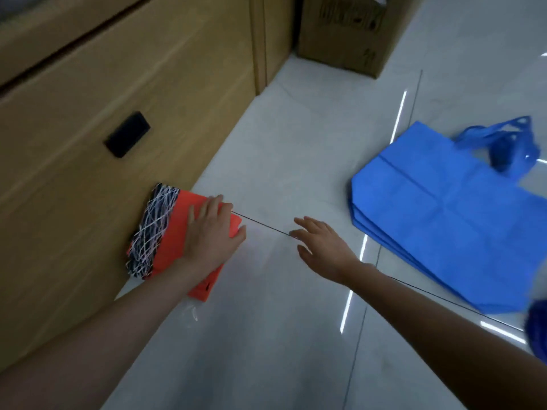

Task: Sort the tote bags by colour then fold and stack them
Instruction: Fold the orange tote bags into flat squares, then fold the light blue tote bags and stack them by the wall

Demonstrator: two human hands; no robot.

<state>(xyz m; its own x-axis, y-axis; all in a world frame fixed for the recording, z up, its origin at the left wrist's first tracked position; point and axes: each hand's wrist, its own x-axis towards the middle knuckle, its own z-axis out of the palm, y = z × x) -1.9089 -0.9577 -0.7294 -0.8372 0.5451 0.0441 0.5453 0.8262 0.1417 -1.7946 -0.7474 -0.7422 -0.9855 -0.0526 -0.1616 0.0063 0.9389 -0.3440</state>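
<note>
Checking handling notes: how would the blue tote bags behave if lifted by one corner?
Likely floppy: the blue tote bags lie flat, creased, handles limp. Probably light, being thin fabric. Stacked, they might slide apart.

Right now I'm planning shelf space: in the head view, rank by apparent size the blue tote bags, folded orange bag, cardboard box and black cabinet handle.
1. blue tote bags
2-3. cardboard box and folded orange bag look alike; the box is farther and cropped, so unranked.
4. black cabinet handle
</note>
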